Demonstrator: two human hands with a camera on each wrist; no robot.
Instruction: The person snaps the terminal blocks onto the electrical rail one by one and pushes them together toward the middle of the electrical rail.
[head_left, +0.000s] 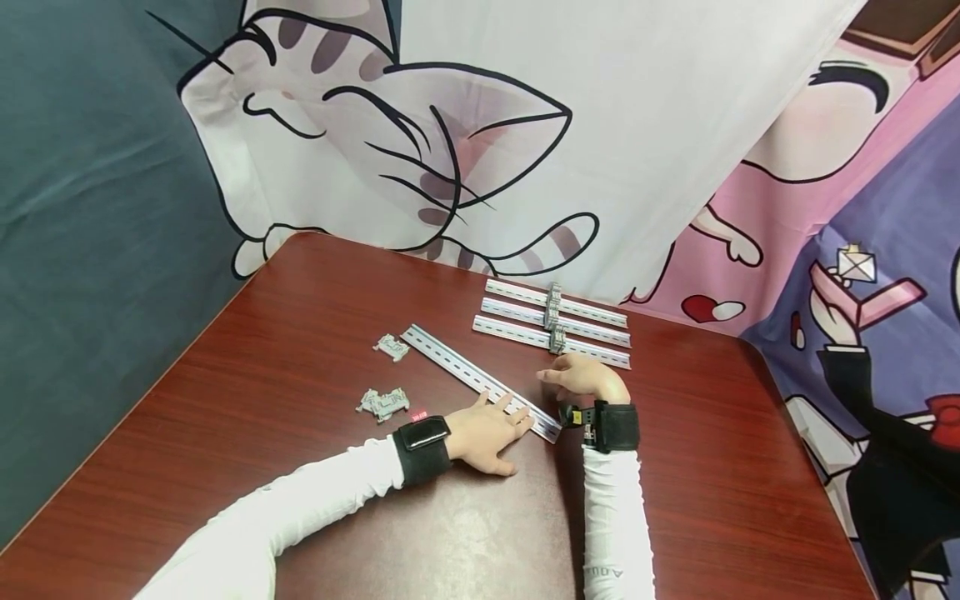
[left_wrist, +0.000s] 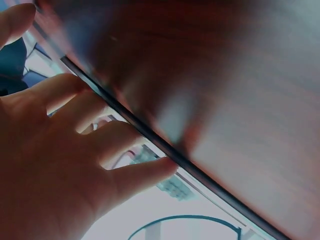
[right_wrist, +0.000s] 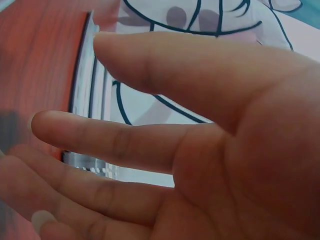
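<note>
A slotted metal DIN rail (head_left: 446,358) lies slantwise on the table. My left hand (head_left: 483,433) rests with spread fingers across its near end; in the left wrist view the fingertips meet the edge of the rail (left_wrist: 215,186). Just right of that end, my right hand (head_left: 588,377) hovers with loosely bent fingers and nothing in them. Its thumb and fingers stand apart in the right wrist view. Beyond it, three parallel rails (head_left: 510,331) carry grey terminal blocks (head_left: 557,340) near their middles.
Left of the slanted rail lie loose grey terminal blocks, one (head_left: 392,347) near its far end and a small cluster (head_left: 384,403) closer to my left wrist. A printed cloth (head_left: 637,125) hangs behind the brown table (head_left: 315,317).
</note>
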